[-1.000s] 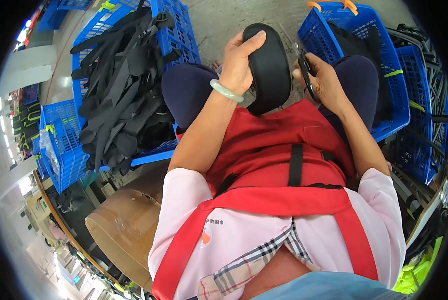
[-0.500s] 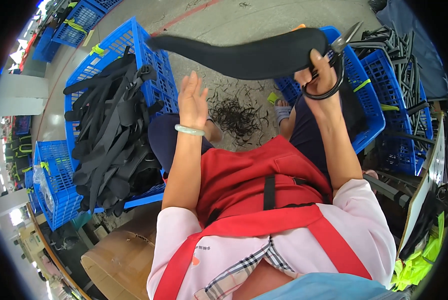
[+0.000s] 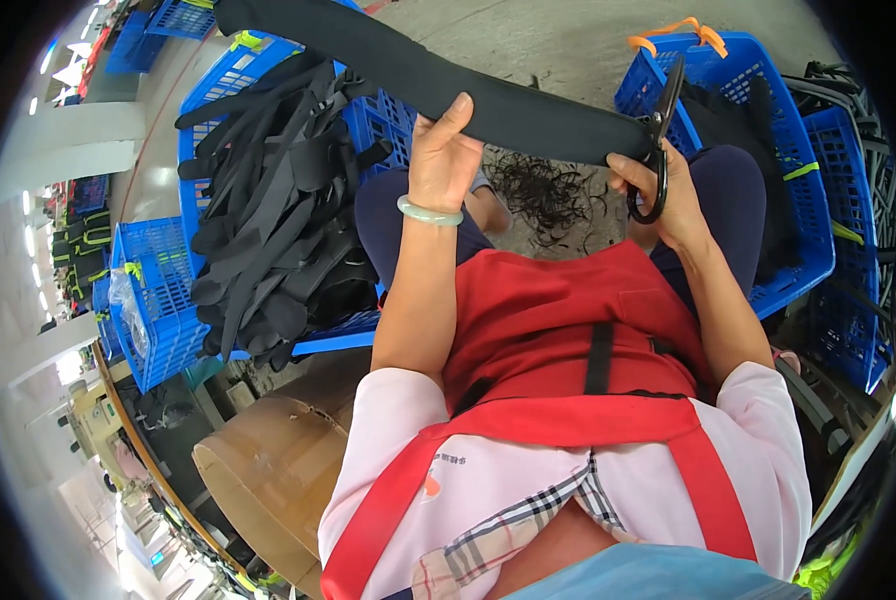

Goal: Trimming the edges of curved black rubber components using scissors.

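A long black fabric strip (image 3: 538, 115), wide and slightly curved, stretches across in front of me and runs up to the far left. My left hand (image 3: 444, 165) is closed on its lower edge near the middle, thumb on top. My right hand (image 3: 676, 195) pinches the strip's right end between thumb and fingers. The same hand carries black-handled scissors (image 3: 658, 180), a handle loop round its fingers and the blades pointing up and away. Whether the blades are apart is hard to make out.
A blue crate (image 3: 193, 190) on the left is heaped with black strips (image 3: 278, 220). Another blue crate (image 3: 803, 190) stands on the right, with dark pieces inside. Black trimmings (image 3: 548, 200) lie on the floor between my feet. A cardboard box (image 3: 268, 470) sits at my near left.
My left hand, open and free before, now grips the black strip. The strip has swung so its left end points farther up. My right hand still has the scissors.
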The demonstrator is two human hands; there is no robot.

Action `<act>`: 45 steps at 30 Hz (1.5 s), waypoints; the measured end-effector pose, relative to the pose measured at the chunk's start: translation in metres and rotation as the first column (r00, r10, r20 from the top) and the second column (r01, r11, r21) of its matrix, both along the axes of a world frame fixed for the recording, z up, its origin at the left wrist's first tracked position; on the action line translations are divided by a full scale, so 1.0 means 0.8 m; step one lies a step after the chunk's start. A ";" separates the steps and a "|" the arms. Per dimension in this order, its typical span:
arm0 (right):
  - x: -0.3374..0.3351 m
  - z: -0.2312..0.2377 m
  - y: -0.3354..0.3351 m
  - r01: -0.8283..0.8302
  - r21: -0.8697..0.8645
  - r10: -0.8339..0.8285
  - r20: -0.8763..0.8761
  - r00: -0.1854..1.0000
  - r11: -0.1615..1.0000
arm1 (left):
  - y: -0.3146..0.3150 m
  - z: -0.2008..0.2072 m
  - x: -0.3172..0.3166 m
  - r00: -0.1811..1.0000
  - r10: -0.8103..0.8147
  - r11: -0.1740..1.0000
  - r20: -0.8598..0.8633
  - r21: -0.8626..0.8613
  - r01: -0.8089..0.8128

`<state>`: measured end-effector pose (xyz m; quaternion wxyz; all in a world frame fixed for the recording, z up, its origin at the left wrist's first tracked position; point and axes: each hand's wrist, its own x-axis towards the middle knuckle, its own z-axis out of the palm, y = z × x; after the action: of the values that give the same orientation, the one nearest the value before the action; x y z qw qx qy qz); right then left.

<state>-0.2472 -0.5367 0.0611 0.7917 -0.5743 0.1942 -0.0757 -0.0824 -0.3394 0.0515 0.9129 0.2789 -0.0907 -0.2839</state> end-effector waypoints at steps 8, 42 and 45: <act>0.010 0.003 0.026 0.023 -0.038 -0.024 -0.029 0.999 0.999 | -0.011 0.003 -0.015 0.999 -0.020 0.999 0.046 0.048 0.018; -0.016 0.033 0.004 -0.461 -0.658 0.379 -0.276 0.884 0.595 | -0.010 0.006 -0.038 0.972 -0.197 0.965 0.129 0.200 0.169; -0.017 0.041 0.007 -0.406 -0.709 0.375 -0.213 0.902 0.576 | -0.009 0.007 -0.038 0.973 -0.189 0.967 0.134 0.198 0.161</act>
<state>-0.2607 -0.5311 0.0939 0.4833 -0.8740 0.0308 0.0397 -0.1126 -0.3463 0.0573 0.8446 0.3745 -0.1572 -0.3489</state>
